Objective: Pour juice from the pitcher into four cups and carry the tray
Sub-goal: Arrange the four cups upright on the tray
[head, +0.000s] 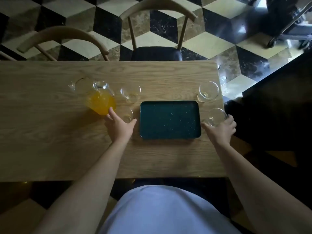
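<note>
A dark green tray [170, 119] lies empty in the middle of the wooden table [50, 141]. To its left stands a glass pitcher [101, 100] holding orange juice. Two empty glass cups sit left of the tray, the far left cup [130, 93] and the near left cup [127, 115]. My left hand [119, 126] is spread around the near left cup, thumb by the tray, fingertips at the pitcher's base. At the right stand the far right cup [208, 91] and the near right cup [216, 116]. My right hand [221, 130] wraps around the near right cup.
Two wooden chairs [157, 31] stand across the table, one more at the left [64, 41]. The table's right edge [221, 98] runs just past the right cups. A dark wheeled cart [287, 22] stands on the patterned floor at the far right.
</note>
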